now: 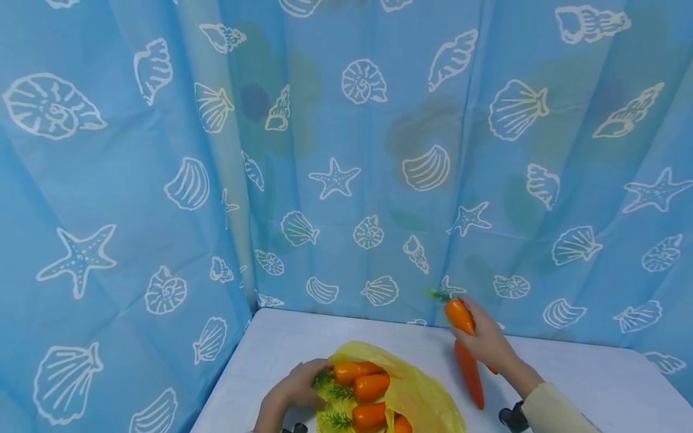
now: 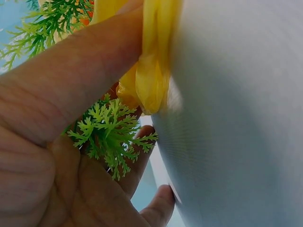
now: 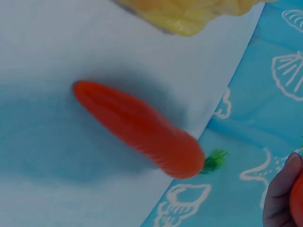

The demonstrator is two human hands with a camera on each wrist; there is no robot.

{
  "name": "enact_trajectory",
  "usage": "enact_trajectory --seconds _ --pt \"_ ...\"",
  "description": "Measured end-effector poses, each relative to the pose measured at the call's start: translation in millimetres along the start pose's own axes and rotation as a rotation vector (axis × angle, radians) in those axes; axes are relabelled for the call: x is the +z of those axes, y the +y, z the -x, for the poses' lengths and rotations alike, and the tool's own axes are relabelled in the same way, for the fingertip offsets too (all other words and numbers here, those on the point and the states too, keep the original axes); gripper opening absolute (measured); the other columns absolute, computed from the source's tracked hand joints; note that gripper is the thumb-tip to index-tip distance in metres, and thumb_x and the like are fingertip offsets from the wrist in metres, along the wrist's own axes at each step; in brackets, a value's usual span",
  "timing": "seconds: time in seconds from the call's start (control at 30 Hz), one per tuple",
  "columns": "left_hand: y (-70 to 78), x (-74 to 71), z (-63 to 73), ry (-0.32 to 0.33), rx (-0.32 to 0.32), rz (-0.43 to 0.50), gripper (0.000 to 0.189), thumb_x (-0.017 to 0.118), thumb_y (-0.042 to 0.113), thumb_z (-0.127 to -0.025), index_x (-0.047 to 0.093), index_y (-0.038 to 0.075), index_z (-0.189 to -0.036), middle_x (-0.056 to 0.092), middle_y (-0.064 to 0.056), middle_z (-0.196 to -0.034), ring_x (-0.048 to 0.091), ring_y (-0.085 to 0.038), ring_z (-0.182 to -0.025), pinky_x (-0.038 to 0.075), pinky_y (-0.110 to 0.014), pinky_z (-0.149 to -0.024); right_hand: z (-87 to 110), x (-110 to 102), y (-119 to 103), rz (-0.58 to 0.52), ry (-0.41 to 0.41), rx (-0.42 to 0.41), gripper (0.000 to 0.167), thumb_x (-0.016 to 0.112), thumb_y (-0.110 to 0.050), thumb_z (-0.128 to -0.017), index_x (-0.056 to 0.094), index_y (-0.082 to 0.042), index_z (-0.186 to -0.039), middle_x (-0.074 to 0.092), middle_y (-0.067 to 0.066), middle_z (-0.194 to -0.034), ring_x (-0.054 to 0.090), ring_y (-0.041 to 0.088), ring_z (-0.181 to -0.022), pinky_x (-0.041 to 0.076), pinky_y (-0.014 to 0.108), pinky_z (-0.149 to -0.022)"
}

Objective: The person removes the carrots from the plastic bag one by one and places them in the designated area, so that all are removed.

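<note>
A yellow plastic bag [image 1: 428,394] lies with its mouth to the left, several orange carrots [image 1: 370,388] with leafy green tops inside. My left hand [image 1: 300,385] is at that mouth, its thumb and fingers around the bag's edge and a green top [image 2: 111,127] between them. Up by the table's back edge, my right hand [image 1: 482,337] grips another carrot [image 1: 459,316], leaves pointing up and left. Below it a loose carrot [image 1: 470,373] rests on the table; the right wrist view shows this whole carrot [image 3: 142,127] with its green top at the table's edge.
The white table [image 1: 292,328] meets a blue curtain [image 1: 335,240] with white shell prints at its back and left. Small black objects [image 1: 513,416] show beside both wrists.
</note>
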State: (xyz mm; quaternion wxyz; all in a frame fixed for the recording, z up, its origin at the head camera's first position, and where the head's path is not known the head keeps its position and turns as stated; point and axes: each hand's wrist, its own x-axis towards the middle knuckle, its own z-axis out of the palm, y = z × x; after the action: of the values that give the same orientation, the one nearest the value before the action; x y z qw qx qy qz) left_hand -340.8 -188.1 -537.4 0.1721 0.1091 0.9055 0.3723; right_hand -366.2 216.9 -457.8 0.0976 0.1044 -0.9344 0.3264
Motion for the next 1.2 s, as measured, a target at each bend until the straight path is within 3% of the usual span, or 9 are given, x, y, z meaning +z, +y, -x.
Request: enact_trajectory --seconds 0.17,0.43,0.63,0.77,0.87,1.03,1.2 --pt "0.0 -0.2 1.0 0.000 0.026 -0.008 0.064 0.084 0.003 -0.071 0.061 0.015 -0.130 0.059 -0.007 -0.138 0.044 -0.039 -0.137 0.021 -0.068 -0.117 1.6 0 15 0.019 -0.003 0.033 0.073 0.065 -0.020 -0.093 0.026 -0.001 -0.152 0.045 0.026 -0.142 0.053 0.041 -0.116 0.050 0.063 -0.098" --pt "0.9 -0.8 1.5 -0.001 0.012 0.001 0.064 0.084 0.004 -0.071 0.061 0.016 -0.130 0.058 -0.008 -0.139 0.043 -0.039 -0.136 0.026 -0.067 -0.114 4.4 2 40 0.057 0.010 0.123 0.076 0.065 -0.020 -0.093 0.022 0.002 -0.152 0.042 0.029 -0.142 0.048 0.045 -0.118 0.047 0.066 -0.099" --pt "1.1 -0.4 1.5 0.001 0.008 0.003 0.064 0.083 0.003 -0.072 0.061 0.014 -0.130 0.057 -0.009 -0.140 0.040 -0.041 -0.138 0.022 -0.068 -0.116 6.1 4 51 0.067 0.014 0.165 0.078 0.066 -0.017 -0.091 0.021 0.005 -0.151 0.040 0.031 -0.143 0.047 0.047 -0.118 0.046 0.065 -0.100" --pt "0.6 1.2 2.5 -0.004 -0.008 0.012 0.063 0.083 0.003 -0.072 0.061 0.015 -0.130 0.057 -0.009 -0.140 0.039 -0.042 -0.139 0.022 -0.069 -0.116 8.0 5 59 0.065 -0.010 0.234 0.079 0.065 -0.019 -0.092 0.019 0.006 -0.151 0.039 0.033 -0.141 0.049 0.044 -0.110 0.056 0.056 -0.091" --pt "-0.4 2.9 2.6 -0.008 -0.021 0.012 0.063 0.084 0.004 -0.071 0.062 0.017 -0.129 0.057 -0.008 -0.140 0.038 -0.042 -0.139 0.022 -0.070 -0.115 9.2 6 65 0.065 -0.032 0.278 0.081 0.065 -0.020 -0.092 0.018 0.006 -0.151 0.040 0.034 -0.138 0.052 0.040 -0.102 0.061 0.044 -0.076" --pt "-0.2 3.2 0.8 0.000 -0.018 -0.002 0.063 0.084 0.005 -0.071 0.062 0.017 -0.129 0.058 -0.007 -0.140 0.040 -0.040 -0.139 0.022 -0.068 -0.116 10.0 9 72 0.046 -0.047 0.330 0.082 0.065 -0.021 -0.092 0.015 0.008 -0.151 0.041 0.035 -0.135 0.056 0.034 -0.091 0.060 0.034 -0.062" --pt "-0.4 2.0 -1.4 0.007 -0.009 -0.016 0.063 0.084 0.003 -0.071 0.062 0.017 -0.128 0.059 -0.006 -0.138 0.043 -0.039 -0.137 0.025 -0.067 -0.115 9.4 12 76 0.032 -0.053 0.371 0.084 0.064 -0.021 -0.092 0.013 0.011 -0.150 0.039 0.038 -0.134 0.057 0.032 -0.088 0.059 0.032 -0.060"
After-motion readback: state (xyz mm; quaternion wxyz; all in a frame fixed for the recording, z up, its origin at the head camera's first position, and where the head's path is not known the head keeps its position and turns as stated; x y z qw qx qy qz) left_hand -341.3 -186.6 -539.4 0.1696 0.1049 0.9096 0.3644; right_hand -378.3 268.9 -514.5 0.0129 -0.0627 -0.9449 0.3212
